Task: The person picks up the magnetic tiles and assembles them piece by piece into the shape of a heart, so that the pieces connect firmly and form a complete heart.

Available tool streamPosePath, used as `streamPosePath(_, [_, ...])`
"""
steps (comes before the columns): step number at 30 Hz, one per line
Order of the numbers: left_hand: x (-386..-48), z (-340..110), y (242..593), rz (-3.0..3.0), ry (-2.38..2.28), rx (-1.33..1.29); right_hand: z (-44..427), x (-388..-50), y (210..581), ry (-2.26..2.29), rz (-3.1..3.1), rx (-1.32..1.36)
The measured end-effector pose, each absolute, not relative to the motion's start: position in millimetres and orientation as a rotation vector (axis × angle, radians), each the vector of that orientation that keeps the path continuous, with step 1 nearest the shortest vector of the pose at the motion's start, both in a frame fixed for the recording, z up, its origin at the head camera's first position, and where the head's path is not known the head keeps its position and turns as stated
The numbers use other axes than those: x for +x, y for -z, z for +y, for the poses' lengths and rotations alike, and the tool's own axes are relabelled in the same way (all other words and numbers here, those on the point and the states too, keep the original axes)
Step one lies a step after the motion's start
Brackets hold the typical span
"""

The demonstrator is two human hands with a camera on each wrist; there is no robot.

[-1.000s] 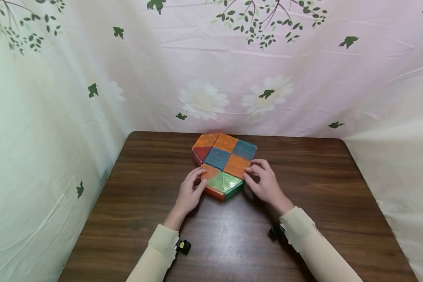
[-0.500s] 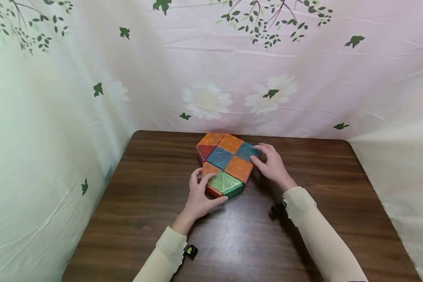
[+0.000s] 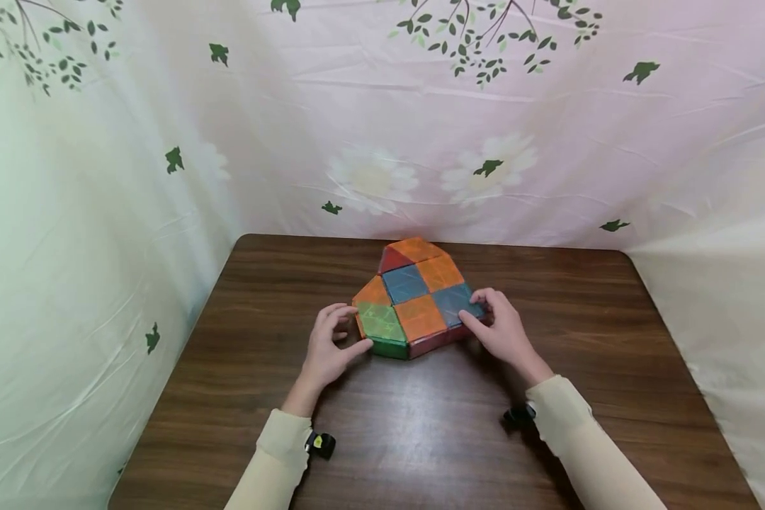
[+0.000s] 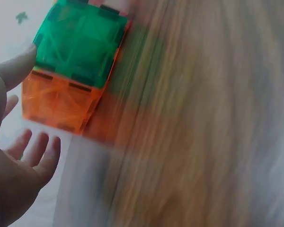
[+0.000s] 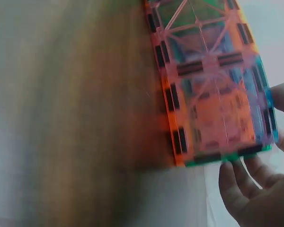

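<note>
A low, flat structure of translucent magnetic tiles (image 3: 421, 312) lies on the table, with orange, blue, green and red pieces on top. My left hand (image 3: 326, 347) is at its near left corner, thumb by the green side tile (image 4: 80, 42). In the left wrist view the thumb touches the green tile's edge, while the other fingers stand apart from the orange side tile (image 4: 59, 101). My right hand (image 3: 502, 331) grips the right corner, thumb over the blue tile (image 3: 455, 304) and fingers bent around the end. Its fingertips meet the structure's end edge (image 5: 227, 157).
The dark wooden table (image 3: 261, 297) extends around the structure on both sides and in front. Behind it hangs a pale cloth (image 3: 382, 127) printed with leaves and flowers, close to the table's far edge. More cloth hangs at both sides.
The tile structure has turned clockwise, its green corner swinging left and its blue corner coming nearer. The right hand moved toward me with that corner; the left hand shifted left.
</note>
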State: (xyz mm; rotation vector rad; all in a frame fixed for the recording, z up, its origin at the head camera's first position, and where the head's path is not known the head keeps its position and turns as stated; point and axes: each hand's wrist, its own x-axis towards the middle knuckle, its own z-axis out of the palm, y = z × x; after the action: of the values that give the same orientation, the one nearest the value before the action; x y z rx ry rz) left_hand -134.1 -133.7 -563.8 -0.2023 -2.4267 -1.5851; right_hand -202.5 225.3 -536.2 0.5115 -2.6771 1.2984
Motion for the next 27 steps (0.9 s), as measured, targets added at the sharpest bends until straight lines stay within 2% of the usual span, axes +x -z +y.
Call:
streamPosePath(7, [-146.3,-142.6,560.8,-2.276,1.689,-0.192,216.1,-163.7,533.4,-1.323,-2.618,0.663])
streamPosePath(13, [-148.4,-130.1,553.2,-2.353,1.635,-0.033,209.7,-157.0,530.0,-1.324,-2.635,0.832])
streamPosePath(16, [-142.5,-115.4,545.6,-2.371,1.636,0.085,214.3,-172.5,522.7,-1.289,-2.605,0.878])
streamPosePath(20, [-130.5,-89.2,537.7,-2.37,1.615,0.217,220.8,-211.4,512.5,-1.235,-2.554,0.82])
streamPosePath(24, [-121.6,-67.3,535.2,-2.4,1.556,0.247,223.2,-248.5,509.8,-1.173,-2.664,0.825])
streamPosePath(27, [-119.6,-59.8,535.7,-2.404,1.546,0.237,224.4,-261.2,514.3,-1.153,-2.778,0.86])
